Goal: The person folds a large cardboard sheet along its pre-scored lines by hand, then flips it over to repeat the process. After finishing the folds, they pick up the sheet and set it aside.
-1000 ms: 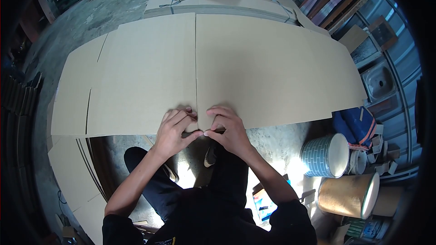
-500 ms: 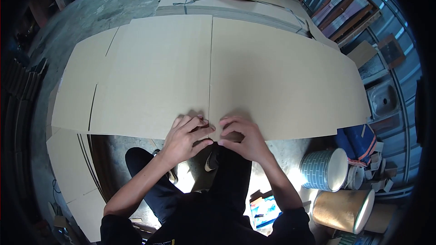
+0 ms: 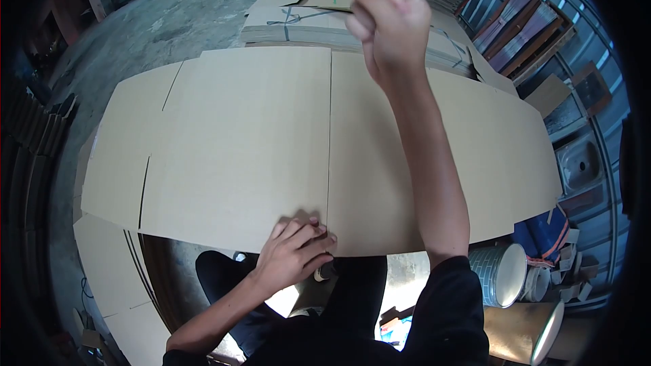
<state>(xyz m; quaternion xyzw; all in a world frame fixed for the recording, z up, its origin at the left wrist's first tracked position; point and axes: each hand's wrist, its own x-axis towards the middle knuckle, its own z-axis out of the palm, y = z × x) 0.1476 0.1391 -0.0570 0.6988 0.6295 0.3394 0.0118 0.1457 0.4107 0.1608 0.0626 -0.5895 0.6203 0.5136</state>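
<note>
A large flat cardboard sheet (image 3: 237,135) spreads in front of me, with a straight seam running down its middle and slits at its left side. My left hand (image 3: 296,251) rests at the sheet's near edge, just left of the seam. Its fingers are bent over the cardboard and its thumb lies along the edge, gripping there. My right hand (image 3: 390,20) is raised high above the far side of the sheet, the arm reaching across its right half. Its fingers are curled in; whatever they may hold is hidden.
Strapped cardboard stacks (image 3: 305,35) stand beyond the sheet. More cardboard (image 3: 112,264) lies low at the left. On the right are a patterned drum (image 3: 485,274), a brown drum (image 3: 519,332), a blue bundle (image 3: 542,237) and a metal sink (image 3: 580,164).
My right hand has left the seam at the near edge and risen far up and forward. My left hand has stayed beside the seam. The view has tilted up slightly.
</note>
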